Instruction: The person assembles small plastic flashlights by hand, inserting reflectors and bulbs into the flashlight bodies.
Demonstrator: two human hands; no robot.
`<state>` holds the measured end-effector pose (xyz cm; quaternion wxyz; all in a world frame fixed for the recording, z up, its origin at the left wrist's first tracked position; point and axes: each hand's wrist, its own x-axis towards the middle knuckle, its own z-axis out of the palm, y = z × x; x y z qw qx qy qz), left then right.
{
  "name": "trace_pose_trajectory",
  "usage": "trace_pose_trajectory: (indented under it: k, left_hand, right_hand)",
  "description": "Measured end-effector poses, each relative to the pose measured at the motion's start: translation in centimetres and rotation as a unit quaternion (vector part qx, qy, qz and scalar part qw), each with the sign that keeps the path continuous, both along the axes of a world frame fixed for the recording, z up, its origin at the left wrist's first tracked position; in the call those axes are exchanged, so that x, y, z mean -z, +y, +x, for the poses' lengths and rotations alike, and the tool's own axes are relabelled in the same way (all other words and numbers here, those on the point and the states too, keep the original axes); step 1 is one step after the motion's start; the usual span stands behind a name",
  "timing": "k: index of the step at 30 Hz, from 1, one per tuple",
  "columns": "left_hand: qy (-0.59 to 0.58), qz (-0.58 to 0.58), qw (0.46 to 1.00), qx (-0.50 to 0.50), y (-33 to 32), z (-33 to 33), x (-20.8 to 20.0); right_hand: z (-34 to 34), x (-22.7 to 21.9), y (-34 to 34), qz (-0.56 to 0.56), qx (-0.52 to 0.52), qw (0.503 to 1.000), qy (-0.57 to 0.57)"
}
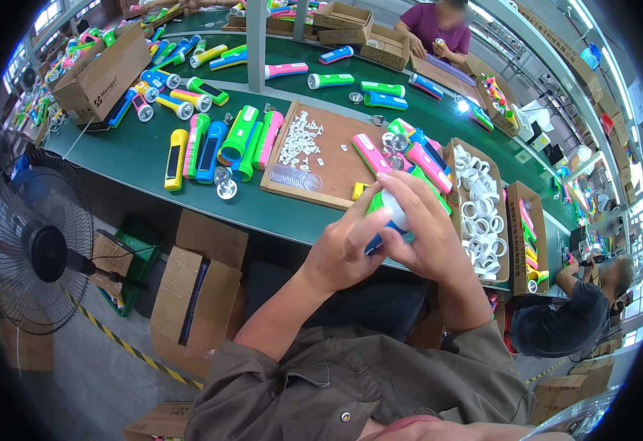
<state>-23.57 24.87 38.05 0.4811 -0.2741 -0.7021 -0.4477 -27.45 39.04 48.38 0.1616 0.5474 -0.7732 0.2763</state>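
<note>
The left hand (347, 246) and right hand (428, 235) both close around a green torch (389, 209), held above the table (137, 158) edge; beside them, a tray (336, 158) of small white parts; many finished torches (218, 140) lie further out; white rings (479, 220) remain.

A wooden tray (336, 173) lies on the table (137, 158). At its nine o'clock lie flashlights (218, 143); at its three o'clock stands a box of rings (476, 213).
</note>
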Motion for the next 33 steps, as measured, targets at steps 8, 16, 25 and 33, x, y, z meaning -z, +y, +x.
trace_pose_trajectory:
  k: [8, 16, 25, 33]
  left_hand:
    - [-0.324, 0.040, 0.945, 0.004, -0.9, 0.8, -0.8]
    - [-0.538, 0.258, 0.666, 0.449, -2.4, 0.8, -2.7]
    - [-0.499, 0.340, 0.556, 0.571, -1.5, 1.0, -2.0]
    - [-0.351, 0.046, 0.935, -0.015, -0.7, -0.6, 0.6]
  right_hand:
    - [-1.4, 2.6, -0.9, -0.012, -0.013, 0.995, -0.095]
    - [-3.4, 4.2, -0.3, -0.088, -0.121, 0.954, -0.260]
    - [-4.4, 6.4, -0.5, -0.218, -0.255, 0.844, -0.418]
    - [-3.3, 4.1, -0.6, 0.016, 0.006, 0.992, -0.128]
